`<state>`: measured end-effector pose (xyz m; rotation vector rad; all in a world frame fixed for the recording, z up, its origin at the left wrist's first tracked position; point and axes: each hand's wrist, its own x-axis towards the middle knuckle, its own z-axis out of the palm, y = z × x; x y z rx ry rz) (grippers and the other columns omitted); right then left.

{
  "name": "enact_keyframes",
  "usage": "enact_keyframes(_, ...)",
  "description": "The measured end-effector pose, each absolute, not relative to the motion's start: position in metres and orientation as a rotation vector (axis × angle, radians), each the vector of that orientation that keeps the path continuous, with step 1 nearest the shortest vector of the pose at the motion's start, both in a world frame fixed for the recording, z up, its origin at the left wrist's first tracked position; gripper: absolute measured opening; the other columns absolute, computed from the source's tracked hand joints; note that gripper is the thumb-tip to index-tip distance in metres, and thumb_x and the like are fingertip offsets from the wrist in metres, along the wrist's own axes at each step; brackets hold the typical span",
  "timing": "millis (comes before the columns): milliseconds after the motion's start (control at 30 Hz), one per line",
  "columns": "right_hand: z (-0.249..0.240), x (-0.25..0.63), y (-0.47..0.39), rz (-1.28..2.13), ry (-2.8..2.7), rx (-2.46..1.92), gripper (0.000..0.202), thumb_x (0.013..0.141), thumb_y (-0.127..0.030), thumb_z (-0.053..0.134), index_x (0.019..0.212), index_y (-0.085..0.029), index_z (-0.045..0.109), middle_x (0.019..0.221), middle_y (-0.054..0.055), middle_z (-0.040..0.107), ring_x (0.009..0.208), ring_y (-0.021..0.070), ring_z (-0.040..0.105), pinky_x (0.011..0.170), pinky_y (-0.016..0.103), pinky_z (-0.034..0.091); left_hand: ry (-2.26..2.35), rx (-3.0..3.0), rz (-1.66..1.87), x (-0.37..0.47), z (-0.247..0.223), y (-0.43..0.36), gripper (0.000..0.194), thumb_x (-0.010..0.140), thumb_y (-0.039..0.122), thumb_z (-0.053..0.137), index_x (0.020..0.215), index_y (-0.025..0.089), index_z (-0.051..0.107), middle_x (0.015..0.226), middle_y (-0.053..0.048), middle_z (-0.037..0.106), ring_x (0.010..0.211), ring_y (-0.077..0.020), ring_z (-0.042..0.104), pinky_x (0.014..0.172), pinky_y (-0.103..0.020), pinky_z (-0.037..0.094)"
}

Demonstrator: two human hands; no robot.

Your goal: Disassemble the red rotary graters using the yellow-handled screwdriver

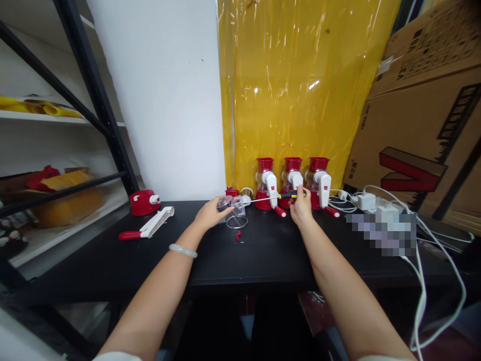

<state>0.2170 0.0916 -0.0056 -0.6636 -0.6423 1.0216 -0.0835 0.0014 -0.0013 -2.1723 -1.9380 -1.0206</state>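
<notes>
forearms extend; clear housing sits between left hand pinching it and right hand gripping screwdriver

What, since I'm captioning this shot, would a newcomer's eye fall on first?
Probably the bright yellow sheet behind the black table. In front of it stand three red-and-white crank machines in a row. At centre, the right hand holds a screwdriver, its shaft pointing at the clear plastic part in the left hand.

Leaving passage over front of black table between forearms; running into three grinders behind, white cables right, white handle left
</notes>
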Motion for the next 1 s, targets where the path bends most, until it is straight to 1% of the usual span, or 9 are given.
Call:
enact_keyframes(100, -0.007, 0.217, 0.093, 1.007, -0.655, -0.635, 0.040, 0.069, -0.052, 0.071, 0.094, -0.026, 0.051, 0.074, -0.008, 0.054, 0.050, 0.0056, 0.048, 0.047, 0.020, 0.040, -1.932, -2.169, -1.022, -0.085, -0.003, 0.003, 0.073, 0.080, 0.069, 0.052, 0.133, 0.019, 0.052, 0.130, -0.011, 0.061, 0.117, -0.0276, 0.059, 0.098, -0.036, 0.045)
enact_keyframes(200, -0.009, 0.218, 0.096, 0.997, -0.614, -0.613, 0.038, 0.070, -0.042, 0.073, 0.098, -0.027, 0.053, 0.080, -0.007, 0.057, 0.055, 0.0063, 0.053, 0.051, 0.021, 0.042, -1.932, -2.167, -1.015, -0.085, -0.003, 0.003, 0.073, 0.080, 0.069, 0.052, 0.133, 0.019, 0.052, 0.131, -0.011, 0.061, 0.118, -0.0275, 0.058, 0.099, -0.035, 0.044)
enact_keyframes(333, -0.010, 0.221, 0.099, 1.139, -0.540, -0.548, 0.024, 0.074, -0.029, 0.067, 0.091, -0.024, 0.051, 0.079, -0.005, 0.063, 0.065, 0.0095, 0.059, 0.057, 0.023, 0.044, -1.935, -2.168, -1.013, -0.084, -0.002, 0.002, 0.073, 0.080, 0.069, 0.053, 0.133, 0.019, 0.052, 0.131, -0.011, 0.060, 0.117, -0.0276, 0.058, 0.098, -0.036, 0.045)
enact_keyframes(433, -0.007, 0.223, 0.097, 1.259, -0.492, -0.521, 0.013, 0.078, -0.025, 0.060, 0.086, -0.022, 0.050, 0.081, -0.001, 0.068, 0.073, 0.0132, 0.063, 0.060, 0.025, 0.047, -1.940, -2.164, -1.015, -0.083, -0.001, 0.001, 0.072, 0.080, 0.069, 0.052, 0.133, 0.019, 0.052, 0.131, -0.011, 0.060, 0.117, -0.0277, 0.058, 0.097, -0.036, 0.045)
enact_keyframes(533, -0.002, 0.222, 0.093, 1.305, -0.443, -0.484, 0.010, 0.082, -0.028, 0.055, 0.084, -0.021, 0.049, 0.077, 0.001, 0.069, 0.075, 0.0149, 0.065, 0.063, 0.026, 0.049, -1.930, -2.170, -1.005, -0.082, -0.001, 0.000, 0.072, 0.080, 0.069, 0.052, 0.133, 0.019, 0.052, 0.131, -0.010, 0.061, 0.116, -0.0277, 0.059, 0.097, -0.036, 0.045)
enact_keyframes(600, 0.000, 0.221, 0.091, 1.277, -0.433, -0.480, 0.016, 0.083, -0.034, 0.057, 0.086, -0.021, 0.049, 0.075, 0.002, 0.069, 0.074, 0.0154, 0.065, 0.062, 0.026, 0.050, -1.922, -2.171, -1.006, -0.082, -0.001, 0.001, 0.072, 0.080, 0.069, 0.053, 0.133, 0.020, 0.052, 0.130, -0.010, 0.061, 0.116, -0.0276, 0.059, 0.097, -0.036, 0.046)
enact_keyframes(700, 0.000, 0.218, 0.090, 1.240, -0.470, -0.503, 0.028, 0.080, -0.042, 0.065, 0.087, -0.021, 0.047, 0.075, 0.002, 0.069, 0.074, 0.0163, 0.065, 0.060, 0.027, 0.050, -1.920, -2.164, -1.012, -0.083, -0.001, 0.001, 0.071, 0.081, 0.068, 0.052, 0.132, 0.020, 0.052, 0.130, -0.010, 0.061, 0.117, -0.0276, 0.058, 0.096, -0.036, 0.046)
enact_keyframes(800, -0.003, 0.218, 0.092, 1.217, -0.485, -0.518, 0.033, 0.077, -0.044, 0.070, 0.086, -0.022, 0.048, 0.078, -0.001, 0.066, 0.074, 0.0139, 0.063, 0.061, 0.026, 0.049, -1.936, -2.160, -1.007, -0.084, -0.002, 0.002, 0.071, 0.080, 0.068, 0.053, 0.133, 0.019, 0.052, 0.130, -0.011, 0.061, 0.116, -0.0276, 0.058, 0.097, -0.036, 0.046)
enact_keyframes(1000, -0.007, 0.221, 0.098, 1.200, -0.492, -0.513, 0.031, 0.075, -0.045, 0.072, 0.086, -0.022, 0.054, 0.084, -0.005, 0.058, 0.071, 0.0087, 0.055, 0.061, 0.023, 0.046, -1.926, -2.166, -1.024, -0.084, -0.002, 0.002, 0.072, 0.080, 0.068, 0.052, 0.133, 0.019, 0.052, 0.130, -0.010, 0.061, 0.115, -0.0273, 0.059, 0.096, -0.036, 0.046)
